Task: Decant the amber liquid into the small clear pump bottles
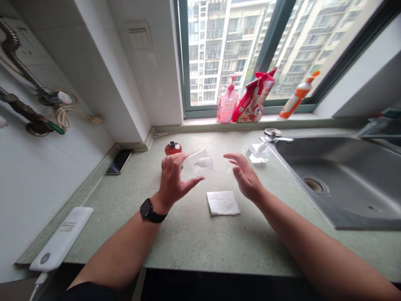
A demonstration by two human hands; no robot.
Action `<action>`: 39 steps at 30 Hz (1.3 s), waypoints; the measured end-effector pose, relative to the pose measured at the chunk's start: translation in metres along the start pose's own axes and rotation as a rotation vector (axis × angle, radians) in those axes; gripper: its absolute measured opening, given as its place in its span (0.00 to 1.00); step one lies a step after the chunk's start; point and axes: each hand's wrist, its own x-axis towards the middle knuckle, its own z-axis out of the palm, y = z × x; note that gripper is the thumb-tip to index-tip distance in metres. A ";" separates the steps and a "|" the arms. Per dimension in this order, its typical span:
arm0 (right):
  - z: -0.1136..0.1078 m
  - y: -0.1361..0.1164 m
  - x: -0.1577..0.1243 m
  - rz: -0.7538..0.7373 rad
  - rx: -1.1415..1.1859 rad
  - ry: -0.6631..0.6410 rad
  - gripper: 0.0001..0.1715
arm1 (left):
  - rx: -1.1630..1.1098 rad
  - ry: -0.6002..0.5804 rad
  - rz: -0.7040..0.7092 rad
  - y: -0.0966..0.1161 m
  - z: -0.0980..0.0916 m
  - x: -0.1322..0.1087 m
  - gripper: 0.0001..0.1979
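Note:
My left hand (175, 179), with a black watch on its wrist, grips a clear, see-through squarish container (199, 164) between thumb and fingers. The container is tilted above the counter, and a pale rounded shape shows within it. To its right, my right hand (246, 177) is held up with fingers stretched out and nothing in it. A folded white paper towel (223, 203) lies flat on the counter between my forearms. Behind my left hand stands a red-brown bottle (173, 148) with an uncapped dark neck, its lower part hidden by the hand.
A clear block-shaped dispenser (258, 154) with a pump top stands left of the steel sink (332, 156). On the windowsill are a pink pump bottle (228, 104), a red bag (255, 98) and an orange-white bottle (296, 100). A phone (119, 161) and white power bank (62, 238) lie left.

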 end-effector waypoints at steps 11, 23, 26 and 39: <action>0.006 0.011 -0.002 -0.028 -0.296 -0.153 0.24 | -0.020 0.346 -0.443 -0.094 -0.021 0.009 0.31; 0.004 0.014 0.000 -0.097 -0.409 -0.157 0.22 | 0.245 0.168 -0.979 -0.171 -0.021 -0.035 0.29; 0.004 0.013 0.000 -0.110 -0.421 -0.147 0.22 | 0.328 0.065 -1.031 -0.173 -0.020 -0.042 0.31; 0.004 0.011 0.001 -0.116 -0.429 -0.154 0.22 | 0.445 -0.045 -1.035 -0.167 -0.020 -0.040 0.35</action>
